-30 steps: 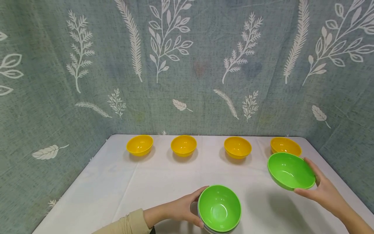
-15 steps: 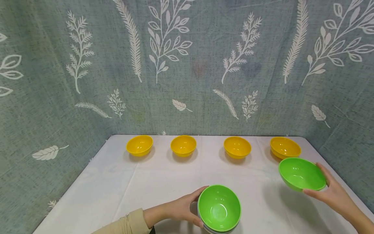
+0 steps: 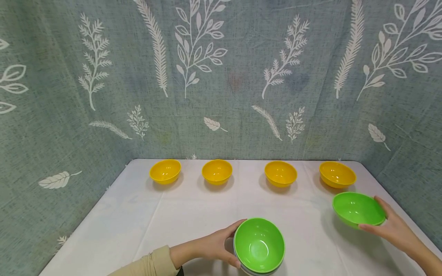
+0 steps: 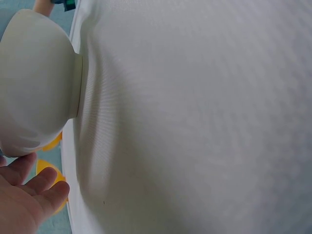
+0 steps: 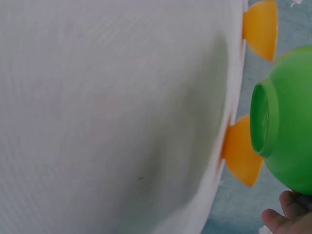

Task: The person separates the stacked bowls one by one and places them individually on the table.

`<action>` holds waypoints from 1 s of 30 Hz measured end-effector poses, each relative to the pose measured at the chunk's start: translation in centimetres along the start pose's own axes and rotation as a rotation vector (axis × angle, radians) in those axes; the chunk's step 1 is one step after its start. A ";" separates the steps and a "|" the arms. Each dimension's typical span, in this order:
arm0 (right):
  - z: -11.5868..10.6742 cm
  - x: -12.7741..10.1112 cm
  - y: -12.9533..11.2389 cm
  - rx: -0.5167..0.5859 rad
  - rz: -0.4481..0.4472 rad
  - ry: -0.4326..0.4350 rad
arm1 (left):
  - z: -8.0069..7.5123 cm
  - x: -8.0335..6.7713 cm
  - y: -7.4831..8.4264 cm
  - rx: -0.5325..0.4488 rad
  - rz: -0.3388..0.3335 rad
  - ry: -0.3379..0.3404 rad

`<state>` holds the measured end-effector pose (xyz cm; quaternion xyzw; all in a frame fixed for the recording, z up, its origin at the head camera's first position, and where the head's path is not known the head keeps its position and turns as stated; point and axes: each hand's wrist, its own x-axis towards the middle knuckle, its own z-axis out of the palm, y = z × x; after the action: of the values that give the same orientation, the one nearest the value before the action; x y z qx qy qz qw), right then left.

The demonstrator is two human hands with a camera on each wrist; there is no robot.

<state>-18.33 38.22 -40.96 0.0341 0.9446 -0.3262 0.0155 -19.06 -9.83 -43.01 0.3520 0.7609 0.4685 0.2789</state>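
A stack of bowls with a green bowl (image 3: pixel 259 245) on top stands near the table's front edge; its lowest bowl is white (image 4: pixel 34 83). My left hand (image 3: pixel 232 243) grips the stack's left side, thumb at the rim and fingers (image 4: pixel 36 192) low on it. My right hand (image 3: pixel 374 219) holds a second green bowl (image 3: pixel 358 209) by its right rim, a little above the cloth, just in front of the rightmost yellow bowl (image 3: pixel 337 174). The right wrist view shows that green bowl's underside (image 5: pixel 287 122) clear of the table.
Three more yellow bowls (image 3: pixel 165 171) (image 3: pixel 217 171) (image 3: pixel 281 173) complete a row along the back of the white-clothed table (image 3: pixel 193 214). Leaf-printed grey-green cloth (image 3: pixel 221 76) walls in the back and both sides. The right table edge lies close to my right hand.
My right hand has carried its green bowl to the right and down, uncovering the rightmost yellow bowl. The left hand and the stack have stayed put.
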 end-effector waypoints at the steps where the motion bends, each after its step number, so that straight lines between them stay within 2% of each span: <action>1: 0.1 0.1 0.2 -0.005 -0.012 0.003 | 0.0 0.0 0.0 0.002 0.004 -0.001; 8: 0.4 0.6 1.4 -0.009 -0.042 -0.006 | 0.0 0.0 -0.1 -0.006 0.004 -0.006; 18: 0.6 0.8 2.0 0.017 -0.057 -0.016 | 0.0 0.0 0.0 -0.009 0.000 -0.008; 22: 0.5 0.9 2.2 -0.003 -0.069 -0.040 | -0.1 0.0 0.0 0.000 0.009 -0.005; 30: 0.5 0.8 3.1 -0.073 -0.170 -0.033 | 0.0 -0.1 0.0 0.004 0.009 -0.001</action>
<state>-18.87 40.37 -43.27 -0.0521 0.9549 -0.2922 0.0046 -19.04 -9.90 -42.95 0.3561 0.7602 0.4677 0.2767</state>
